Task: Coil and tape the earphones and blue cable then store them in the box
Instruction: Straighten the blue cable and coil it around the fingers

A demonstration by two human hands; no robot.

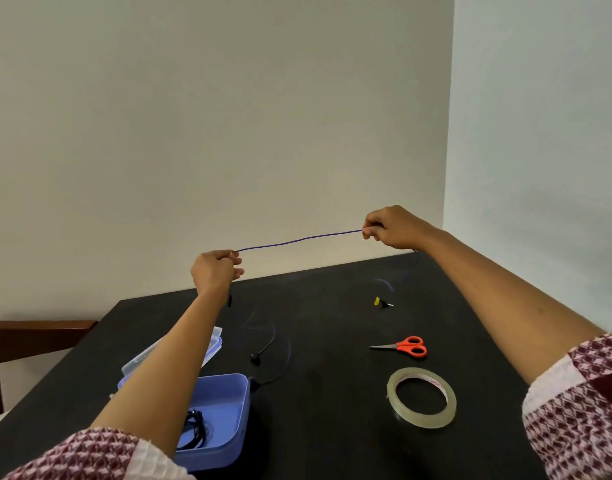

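Above the table (332, 341), both hands pinch the blue cable (299, 239) taut, running left-right, rising rightward.

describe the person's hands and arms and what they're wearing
Both the left hand and right hand are bare, with no rings, watch or gloves visible. Each arm has a maroon-and-white patterned sleeve, the left sleeve and right sleeve, ending near the elbow.

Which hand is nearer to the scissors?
Right. The right hand is raised above and beyond the scissors; the left hand is raised farther off, to their left. Both pinch the blue cable.
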